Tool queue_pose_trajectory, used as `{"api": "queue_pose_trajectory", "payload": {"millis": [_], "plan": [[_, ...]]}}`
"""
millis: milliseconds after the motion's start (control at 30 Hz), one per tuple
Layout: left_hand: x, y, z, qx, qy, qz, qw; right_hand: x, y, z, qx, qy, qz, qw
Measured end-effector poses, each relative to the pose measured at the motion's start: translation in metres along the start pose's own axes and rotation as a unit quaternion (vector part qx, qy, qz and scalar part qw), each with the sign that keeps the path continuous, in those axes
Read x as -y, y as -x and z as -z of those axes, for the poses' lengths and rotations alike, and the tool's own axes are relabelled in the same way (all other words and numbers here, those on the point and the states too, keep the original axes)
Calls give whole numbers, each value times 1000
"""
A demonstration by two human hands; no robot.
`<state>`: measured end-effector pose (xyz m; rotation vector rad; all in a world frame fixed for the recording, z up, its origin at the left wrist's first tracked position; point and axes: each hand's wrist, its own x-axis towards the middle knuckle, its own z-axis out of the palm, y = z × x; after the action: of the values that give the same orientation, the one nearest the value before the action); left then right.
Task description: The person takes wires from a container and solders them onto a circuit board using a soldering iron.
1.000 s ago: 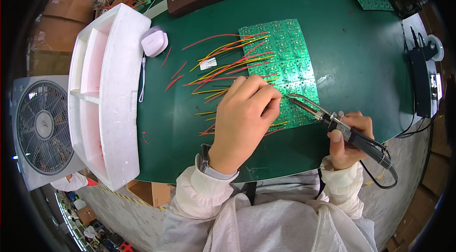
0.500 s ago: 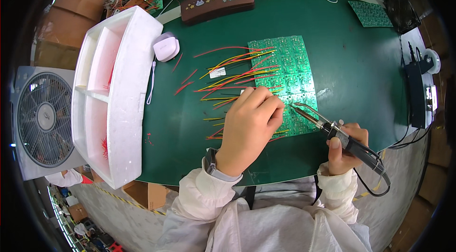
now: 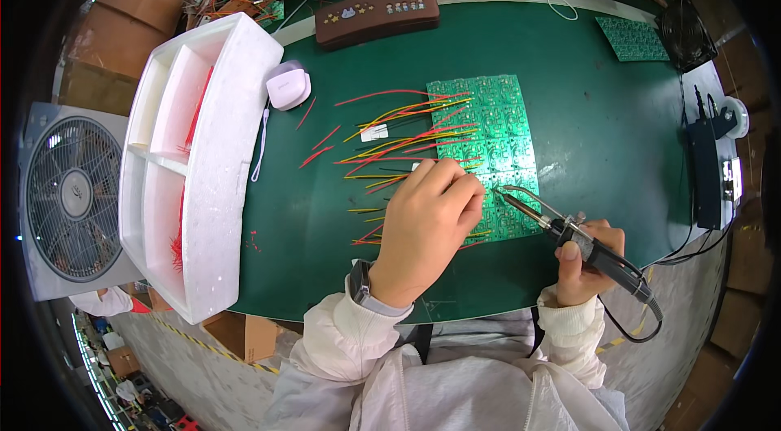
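A green panel of small circuit boards (image 3: 496, 138) lies flat on the table. Red, yellow and black wires (image 3: 399, 134) run from its left part out over the tabletop. My left hand (image 3: 431, 224) rests over the panel's lower left with thumb and fingers pinched together; whatever they hold is hidden beneath them. In my right hand (image 3: 587, 262) is a soldering iron (image 3: 582, 240) with a thin metal tube along its shaft. Its tip points left and down at the panel, just right of my left fingertips. I cannot tell whether the tip touches.
At the left stands a white foam box (image 3: 215, 187) with red wires in its compartments, beside a fan (image 3: 77, 199). A brown pencil case (image 3: 376, 16) and a lilac case (image 3: 288, 88) lie farther back. A black soldering station (image 3: 706, 175) sits at the right edge.
The whole view has shifted slightly. Both hands and the soldering iron keep nearly the same place over the panel, with the iron's tip still near my left fingertips.
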<state>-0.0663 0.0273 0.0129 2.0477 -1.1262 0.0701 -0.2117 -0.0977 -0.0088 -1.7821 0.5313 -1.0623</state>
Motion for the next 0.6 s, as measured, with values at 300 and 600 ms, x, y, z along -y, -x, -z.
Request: {"api": "queue_pose_trajectory", "payload": {"millis": [300,600], "plan": [[-2,-2,0,-25,-9,-2,1000,1,-2,-3,-40,-33,-28,998],[3,-1,-4,-34,10,11,999,3,-5,-3,-36,-52,-18,998]]}}
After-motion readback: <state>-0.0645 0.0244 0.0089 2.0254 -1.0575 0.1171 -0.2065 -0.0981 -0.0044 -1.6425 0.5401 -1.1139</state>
